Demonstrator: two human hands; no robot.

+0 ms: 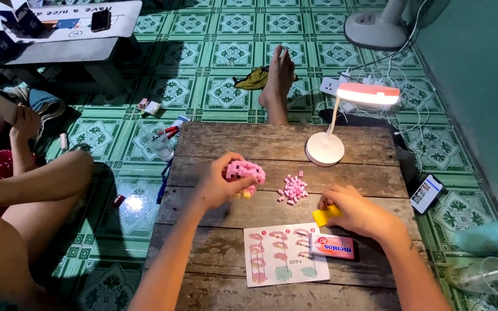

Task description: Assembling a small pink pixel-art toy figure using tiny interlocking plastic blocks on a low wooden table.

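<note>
Your left hand (217, 185) wrapped round pink block model (245, 171), lifted just over table (231, 144). Your right hand (357, 212) closed on small yellow piece (325, 216), low on table. Pile of loose pink bricks (293, 188) lies between both hands, bit nearer right. Instruction sheet (278, 259) near you

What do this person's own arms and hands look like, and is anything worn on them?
Both forearms are bare, with no sleeves in view. The left hand and right hand wear no gloves, rings, watch or bracelets that can be seen. A small dark mark shows near the right wrist; what it is cannot be told.
</note>
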